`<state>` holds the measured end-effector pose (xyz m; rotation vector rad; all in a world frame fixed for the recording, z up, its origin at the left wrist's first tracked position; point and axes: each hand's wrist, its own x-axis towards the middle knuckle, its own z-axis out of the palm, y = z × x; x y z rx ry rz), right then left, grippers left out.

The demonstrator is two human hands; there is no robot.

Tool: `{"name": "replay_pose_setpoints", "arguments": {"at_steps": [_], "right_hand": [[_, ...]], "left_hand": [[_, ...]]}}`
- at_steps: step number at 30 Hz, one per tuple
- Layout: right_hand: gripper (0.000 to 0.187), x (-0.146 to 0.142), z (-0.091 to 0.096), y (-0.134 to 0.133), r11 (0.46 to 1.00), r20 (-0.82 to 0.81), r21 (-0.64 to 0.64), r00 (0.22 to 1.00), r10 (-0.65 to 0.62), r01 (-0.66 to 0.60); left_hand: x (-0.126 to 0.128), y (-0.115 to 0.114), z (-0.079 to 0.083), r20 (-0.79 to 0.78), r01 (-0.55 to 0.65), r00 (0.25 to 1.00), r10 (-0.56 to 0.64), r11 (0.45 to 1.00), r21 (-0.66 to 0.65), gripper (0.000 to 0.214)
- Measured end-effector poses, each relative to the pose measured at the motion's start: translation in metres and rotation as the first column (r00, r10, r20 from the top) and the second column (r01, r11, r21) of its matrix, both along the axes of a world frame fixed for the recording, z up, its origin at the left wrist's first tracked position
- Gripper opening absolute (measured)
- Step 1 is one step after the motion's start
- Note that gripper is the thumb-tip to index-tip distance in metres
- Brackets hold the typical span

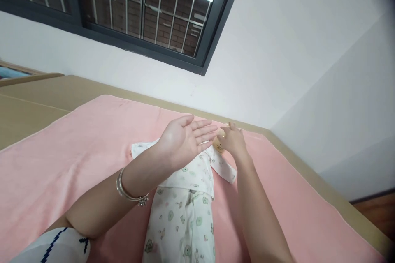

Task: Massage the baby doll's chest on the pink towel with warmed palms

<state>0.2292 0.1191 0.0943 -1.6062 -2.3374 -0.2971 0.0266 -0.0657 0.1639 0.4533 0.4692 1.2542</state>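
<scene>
My left hand [188,137] is open with its palm turned up and fingers stretched to the right. It hovers over the top part of a small white outfit [185,213] with green and pale prints, made up of a top with sleeves and trousers. To the right, my right hand [233,139] bends over a small yellowish bottle [218,144] with dark lettering. Its thumb and forefinger close around the upper part of this bottle, near my left fingertips. My hands and left forearm hide the outfit's neck area and part of the bottle.
A pink sheet [92,144] covers most of the tan padded surface [40,90] beneath. Behind it rises a white wall [262,41] with a dark-framed, barred window [148,12]. A silver bracelet [125,189] circles my left wrist. Brown wood [378,209] shows at the right edge.
</scene>
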Motion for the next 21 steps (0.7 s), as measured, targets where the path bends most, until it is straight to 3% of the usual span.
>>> {"name": "replay_pose_setpoints", "arguments": {"at_steps": [2,4,6,8,10,12,17,21], "right_hand": [[0.044,-0.005,0.011,-0.006,0.998,-0.122,-0.063,0.992,-0.028,0.021],[0.045,-0.013,0.022,-0.021,0.999,-0.325,-0.032,0.945,-0.031,0.021],[0.045,-0.023,0.031,-0.044,0.998,-0.527,0.064,0.849,0.046,-0.014],[0.046,-0.034,0.035,-0.074,0.982,-0.635,0.122,0.75,0.187,-0.142],[0.05,-0.045,0.035,-0.105,0.937,-0.625,0.141,0.705,0.335,-0.32],[0.055,-0.054,0.032,-0.132,0.883,-0.53,0.158,0.717,0.453,-0.441],[0.078,-0.066,0.024,-0.182,0.826,-0.373,0.206,0.739,0.562,-0.524],[0.101,-0.071,0.016,-0.219,0.652,-0.289,0.202,0.592,0.752,-0.731]], "left_hand": [[-0.001,-0.009,0.004,-0.025,-0.016,1.0,0.016,1.0,-0.008,0.057],[-0.001,-0.016,0.003,-0.06,-0.021,0.998,0.019,0.999,-0.037,0.057],[0.002,-0.02,0.001,-0.081,-0.023,0.997,0.018,0.998,-0.053,0.058],[0.006,-0.023,-0.001,-0.086,-0.014,0.996,0.01,0.999,-0.045,0.06],[0.01,-0.026,-0.002,-0.079,0.003,0.997,-0.005,1.0,-0.027,0.062],[0.014,-0.032,0.0,-0.064,0.015,0.998,-0.015,1.0,0.003,0.061],[0.017,-0.051,0.008,-0.058,-0.059,0.996,0.063,0.996,0.068,0.058],[0.013,-0.05,0.011,-0.122,-0.176,0.975,0.184,0.982,0.074,0.057]]}}
